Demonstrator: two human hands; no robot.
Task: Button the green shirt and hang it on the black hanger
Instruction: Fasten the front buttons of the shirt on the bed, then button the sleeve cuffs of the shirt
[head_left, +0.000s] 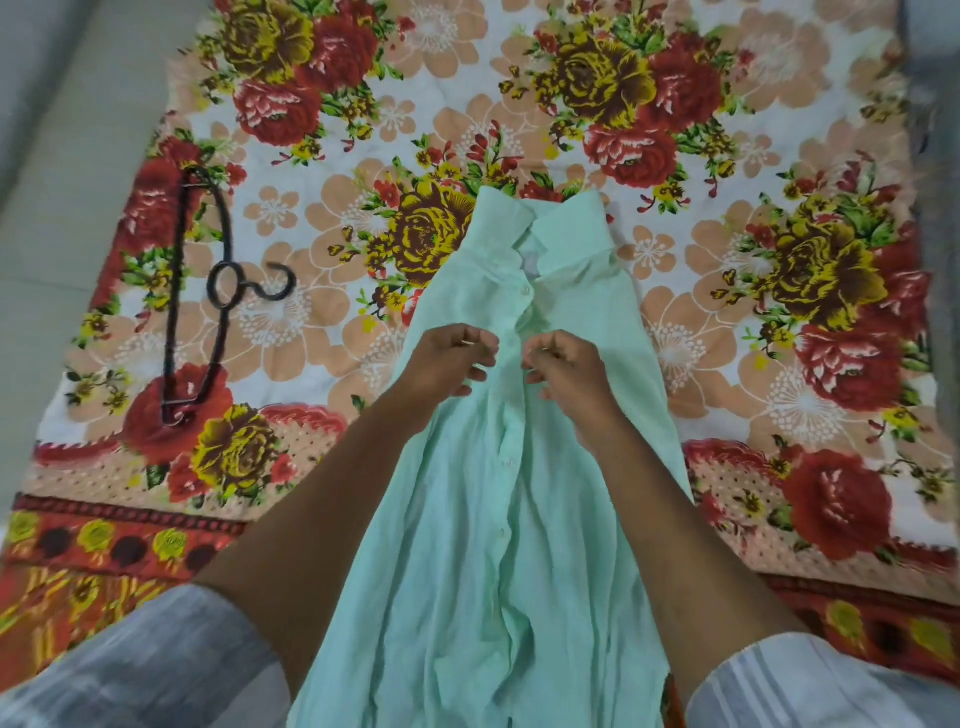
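The pale green shirt (483, 545) lies flat on the floral bedsheet, collar away from me, its button strip running down the middle. My left hand (447, 364) hovers over the left front panel just below the collar, fingers curled; whether they pinch the cloth is unclear. My right hand (566, 374) pinches the edge of the right front panel at the same height. A narrow gap of button strip shows between the two hands. The black hanger (179, 291) lies on the sheet far to the left, hook pointing right, touched by neither hand.
The floral bedsheet (753, 322) covers the whole surface. Bare grey mattress or floor (62, 182) shows beyond its left edge. A grey fabric (935, 104) sits at the far right edge. My striped sleeves fill both lower corners.
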